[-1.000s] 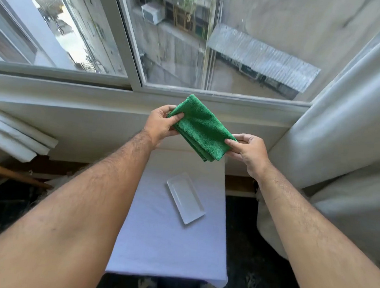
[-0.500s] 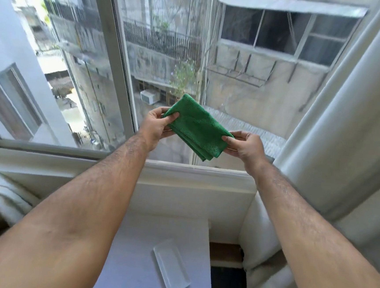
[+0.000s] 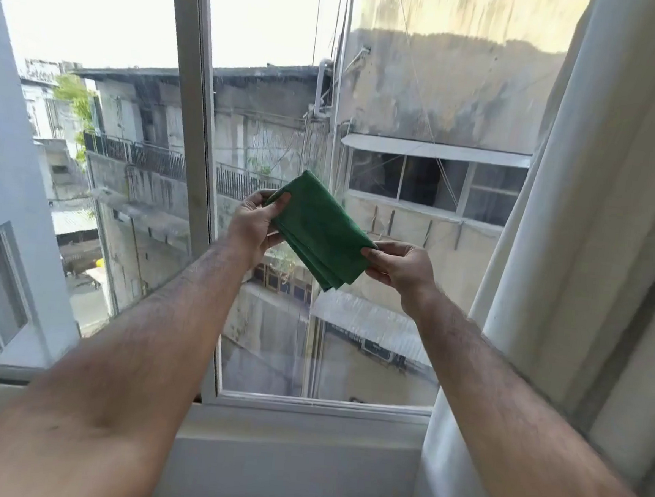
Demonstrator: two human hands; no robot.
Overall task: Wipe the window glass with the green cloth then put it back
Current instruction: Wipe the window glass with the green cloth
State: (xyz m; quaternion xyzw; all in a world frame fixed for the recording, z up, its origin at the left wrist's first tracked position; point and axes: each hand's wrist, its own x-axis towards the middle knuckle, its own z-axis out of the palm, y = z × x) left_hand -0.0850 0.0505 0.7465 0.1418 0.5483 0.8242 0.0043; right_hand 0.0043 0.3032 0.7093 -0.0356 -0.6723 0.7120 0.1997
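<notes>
A folded green cloth (image 3: 319,231) is held up in the air in front of the window glass (image 3: 395,183). My left hand (image 3: 254,224) pinches its upper left corner between thumb and fingers. My right hand (image 3: 401,266) pinches its lower right edge. The cloth hangs slanted between both hands, a little short of the pane; I cannot tell whether it touches the glass. The right pane shows faint streaks and grime low down.
A white vertical window frame (image 3: 192,117) splits the window just left of my left hand. A pale curtain (image 3: 580,238) hangs along the right side. The white sill (image 3: 302,424) runs below the pane. Buildings show outside.
My view has tilted upward, so the table and white tray have dropped out of sight. Both hands, still holding the cloth, now sit in front of the right pane.
</notes>
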